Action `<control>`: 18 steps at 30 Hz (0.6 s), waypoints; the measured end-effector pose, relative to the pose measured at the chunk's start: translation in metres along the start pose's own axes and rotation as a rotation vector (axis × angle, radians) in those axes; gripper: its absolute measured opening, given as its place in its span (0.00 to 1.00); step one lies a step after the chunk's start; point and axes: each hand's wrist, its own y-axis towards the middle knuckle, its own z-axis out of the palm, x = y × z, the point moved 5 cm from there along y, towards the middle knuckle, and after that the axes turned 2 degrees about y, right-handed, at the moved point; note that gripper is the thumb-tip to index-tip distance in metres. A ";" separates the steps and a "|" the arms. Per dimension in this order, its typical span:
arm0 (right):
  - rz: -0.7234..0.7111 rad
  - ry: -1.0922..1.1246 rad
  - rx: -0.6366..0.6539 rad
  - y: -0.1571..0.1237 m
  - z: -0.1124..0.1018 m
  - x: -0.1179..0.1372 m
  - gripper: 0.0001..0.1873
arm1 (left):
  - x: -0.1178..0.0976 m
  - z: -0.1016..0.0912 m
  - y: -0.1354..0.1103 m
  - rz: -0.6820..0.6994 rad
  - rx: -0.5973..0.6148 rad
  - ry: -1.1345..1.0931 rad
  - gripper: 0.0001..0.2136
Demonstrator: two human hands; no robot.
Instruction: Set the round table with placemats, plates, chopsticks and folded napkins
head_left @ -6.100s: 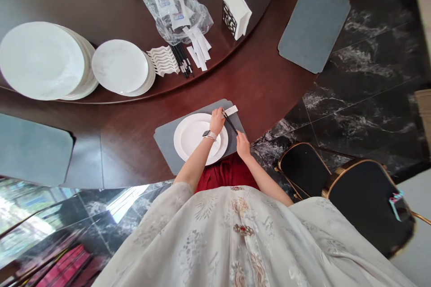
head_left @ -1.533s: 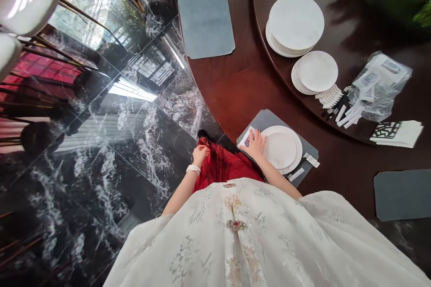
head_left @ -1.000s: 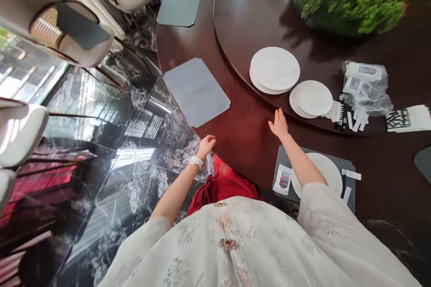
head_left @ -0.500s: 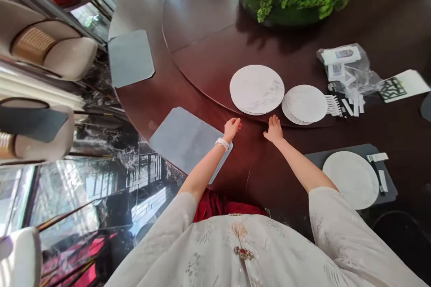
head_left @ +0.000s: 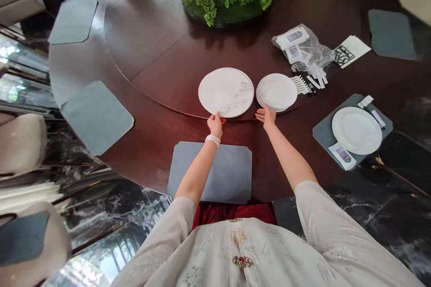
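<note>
Dark polished wooden worktop (head_left: 161, 62). Landmark: wide white marble-veined plate stack (head_left: 226, 92). Left hand (head_left: 215, 125) open, fingertips at its near rim, nothing visibly held. Right hand (head_left: 266, 116) open, holding nothing, right of the landmark, just beside a smaller white plate stack (head_left: 276, 92). Done: further right, one grey rounded mat (head_left: 321, 132) carries a white plate (head_left: 357, 130). Left: both stacks remain piled.

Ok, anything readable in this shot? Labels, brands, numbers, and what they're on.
No readable text anywhere.
White packet at the edge of the grey placemat: coloured printed label, too small to read.
White packets in the clear plastic bag: printed labels, too small to read.
</note>
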 end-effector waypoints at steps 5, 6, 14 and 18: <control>0.314 0.333 -0.162 -0.012 0.030 0.006 0.20 | -0.036 -0.086 0.036 0.112 -0.161 -0.160 0.09; 0.331 0.343 -0.172 -0.015 0.035 0.006 0.17 | -0.041 -0.105 0.039 0.101 -0.170 -0.165 0.10; -0.044 0.472 -0.415 -0.082 0.008 -0.008 0.01 | -0.019 -0.270 -0.018 0.106 -0.032 -0.055 0.16; -0.114 0.313 -0.242 -0.163 -0.015 -0.041 0.09 | 0.034 -0.312 -0.074 -0.039 -0.064 0.056 0.16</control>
